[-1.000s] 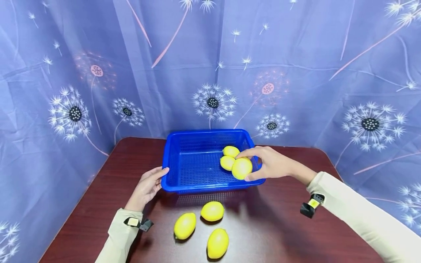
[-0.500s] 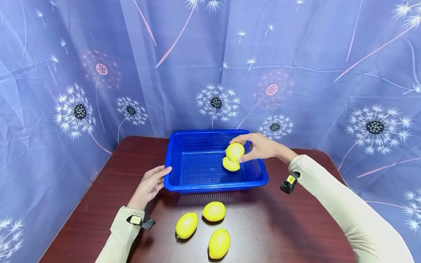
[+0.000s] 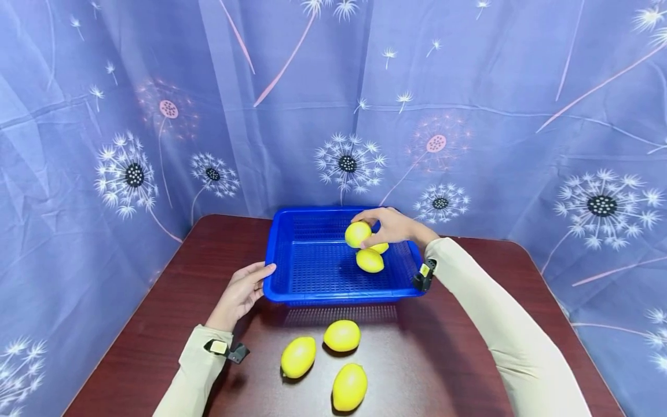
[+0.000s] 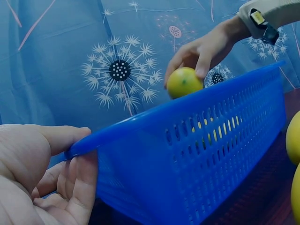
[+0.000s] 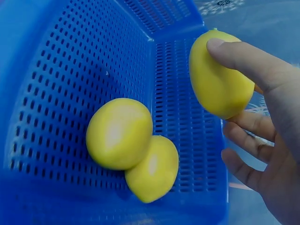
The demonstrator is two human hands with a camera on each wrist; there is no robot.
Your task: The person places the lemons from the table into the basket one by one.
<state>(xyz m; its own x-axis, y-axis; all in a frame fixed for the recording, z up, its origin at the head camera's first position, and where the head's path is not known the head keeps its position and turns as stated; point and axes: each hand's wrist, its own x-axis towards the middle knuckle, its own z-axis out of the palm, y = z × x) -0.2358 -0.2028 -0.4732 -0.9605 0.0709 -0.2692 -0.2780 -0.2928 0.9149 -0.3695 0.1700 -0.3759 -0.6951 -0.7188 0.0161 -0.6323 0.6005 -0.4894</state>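
Note:
A blue perforated plastic basket [image 3: 312,296] stands on the dark red-brown table. My left hand [image 3: 243,292] grips its left rim, thumb on top and fingers beneath, as the left wrist view shows closely. Over the basket's inside, my right hand [image 3: 389,227] holds a lemon [image 3: 358,234] between thumb and fingers. In the right wrist view this held lemon [image 5: 218,75] is above two other lemons lying against each other on the basket floor, a nearer lemon [image 3: 370,261] and one partly hidden by the right hand [image 3: 381,248].
Three lemons lie on the table in front of the basket: a left one [image 3: 299,357], a back one [image 3: 342,336] and a front one [image 3: 350,387]. A blue curtain [image 3: 292,145] with dandelion prints hangs right behind the table [image 3: 172,324].
My right hand has carried the held lemon leftward and toward the back over the basket, uncovering the nearer lemon inside. My left hand keeps its grip on the rim.

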